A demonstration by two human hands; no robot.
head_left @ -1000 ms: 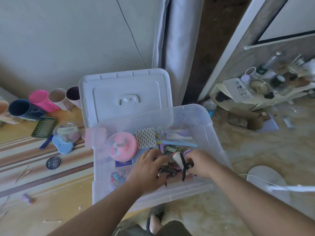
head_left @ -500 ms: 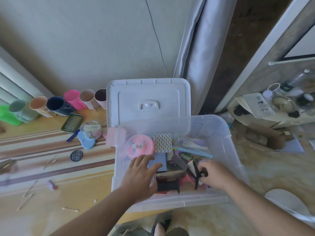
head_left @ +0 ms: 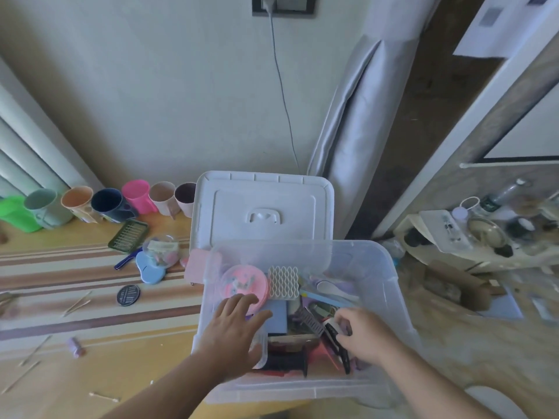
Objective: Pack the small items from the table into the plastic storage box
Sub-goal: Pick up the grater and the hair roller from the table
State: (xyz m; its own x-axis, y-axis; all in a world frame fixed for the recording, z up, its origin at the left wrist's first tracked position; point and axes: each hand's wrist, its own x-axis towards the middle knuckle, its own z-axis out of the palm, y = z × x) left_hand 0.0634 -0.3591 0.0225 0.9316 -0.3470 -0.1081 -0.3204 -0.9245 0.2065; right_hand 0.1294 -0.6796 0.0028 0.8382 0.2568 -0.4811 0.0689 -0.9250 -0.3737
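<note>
Settling items inside the box (head_left: 390, 285)
Your left hand (head_left: 233, 331) hovers open at the box's 7 o'clock; your right hand (head_left: 367, 334) pinches a black clip (head_left: 337, 346) at 5; release it, then fetch the needle disc (head_left: 128, 295) at 9.

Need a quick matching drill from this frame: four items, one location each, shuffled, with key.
Items:
1. pink round case
2. black round disc
3. white lid
4. black clip

Places:
A. in the right hand
B. on the striped table, left of the box
C. inside the box, far left
D. leaning behind the box

Pairs: 1-C, 2-B, 3-D, 4-A
</note>
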